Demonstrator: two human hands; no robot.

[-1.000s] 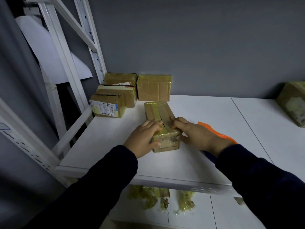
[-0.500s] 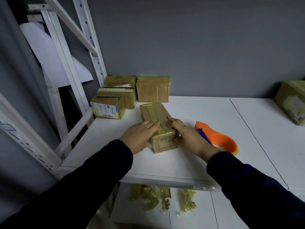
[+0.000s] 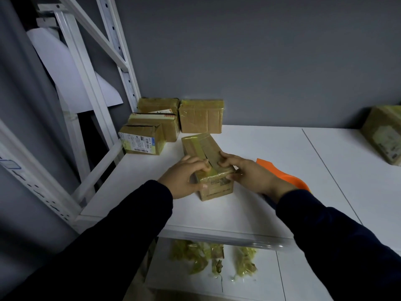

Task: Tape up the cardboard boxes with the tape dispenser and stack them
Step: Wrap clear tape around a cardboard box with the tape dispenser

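Observation:
A small cardboard box (image 3: pixel 202 147) wrapped in yellowish tape lies on the white shelf (image 3: pixel 260 148), its long side pointing away from me. My left hand (image 3: pixel 184 179) grips its near left corner, fingers on top and thumb on the front face. My right hand (image 3: pixel 247 172) grips the near right corner the same way. The orange tape dispenser (image 3: pixel 284 175) lies on the shelf just right of the box, mostly hidden behind my right wrist.
Several taped boxes (image 3: pixel 201 118) stand at the back left against the grey wall. Another box (image 3: pixel 384 135) sits at the far right. White rack uprights (image 3: pixel 86 83) rise on the left. Crumpled tape scraps (image 3: pixel 208 257) lie on the lower shelf.
Both hands stay on the box's near end with only small finger shifts. The view has shifted, and my right wrist now hides more of the dispenser than half a second ago.

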